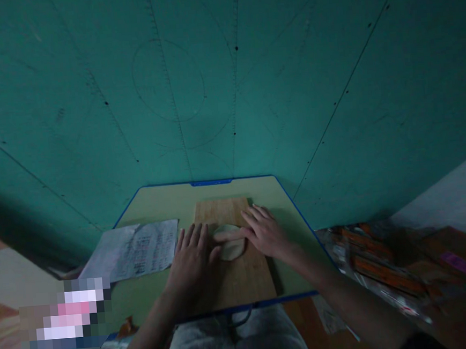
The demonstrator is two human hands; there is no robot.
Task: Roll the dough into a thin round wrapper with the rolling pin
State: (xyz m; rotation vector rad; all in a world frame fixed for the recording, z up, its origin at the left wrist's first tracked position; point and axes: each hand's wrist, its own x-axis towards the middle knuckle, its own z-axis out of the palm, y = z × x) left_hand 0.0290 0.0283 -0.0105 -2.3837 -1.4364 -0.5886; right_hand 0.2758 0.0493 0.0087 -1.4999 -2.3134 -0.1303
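A thin round of dough [231,251] lies on a wooden board [241,281]. Across its upper part runs a short rolling pin [228,235], its ends under my hands. My left hand [193,255] rests on the pin's left end, fingers stretched out flat and thumb near the dough's left edge. At the other end, my right hand [265,230] lies palm down on the pin with its fingers extended past the board's right edge. Neither hand wraps its fingers round the pin, and the pin's ends are hidden beneath them.
The board sits on a small pale table [166,198] with a blue rim, close to a green wall [218,89]. Creased sheets of written paper [142,250] lie at the left. Wrapped orange items [381,270] are piled on the right. My legs [230,341] are below the front edge.
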